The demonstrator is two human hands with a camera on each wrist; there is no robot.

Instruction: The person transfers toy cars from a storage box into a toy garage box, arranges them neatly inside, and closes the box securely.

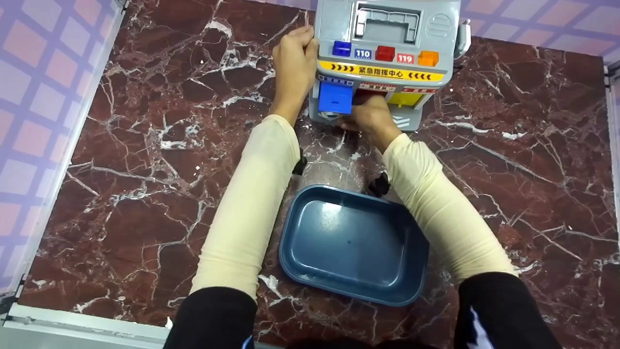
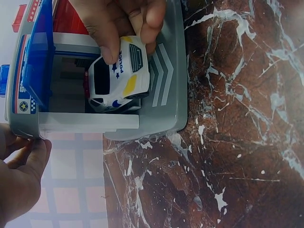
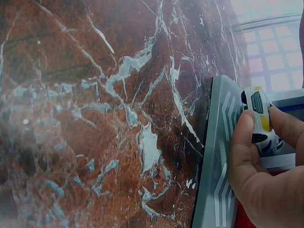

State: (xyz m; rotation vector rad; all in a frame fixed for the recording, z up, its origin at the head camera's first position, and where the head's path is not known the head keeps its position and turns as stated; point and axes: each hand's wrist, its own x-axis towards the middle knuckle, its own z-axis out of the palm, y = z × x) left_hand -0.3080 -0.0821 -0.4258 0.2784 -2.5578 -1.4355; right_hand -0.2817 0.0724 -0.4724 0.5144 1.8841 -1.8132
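Observation:
A grey toy emergency station [image 1: 334,22] stands at the far side of the table, with blue, red and yellow garage doors along its front. My left hand [image 1: 294,60] grips its left side, fingertips at the roof's edge in the left wrist view. The blue door [image 1: 335,99] is swung up. Between thumb and fingers, my right hand [image 1: 373,116] pinches a white toy police car [image 2: 116,78] with yellow headlights. The car's rear is in the blue-door bay, and its nose faces out over the grey ramp [image 2: 168,90]. In the head view the car is mostly hidden.
A dark blue plastic tub [image 1: 348,247] sits near me between my forearms, with nothing in it. A red marbled tabletop [image 1: 145,203] lies beneath everything. A checkered panel [image 1: 29,145] borders the table on the left, and another runs behind the station.

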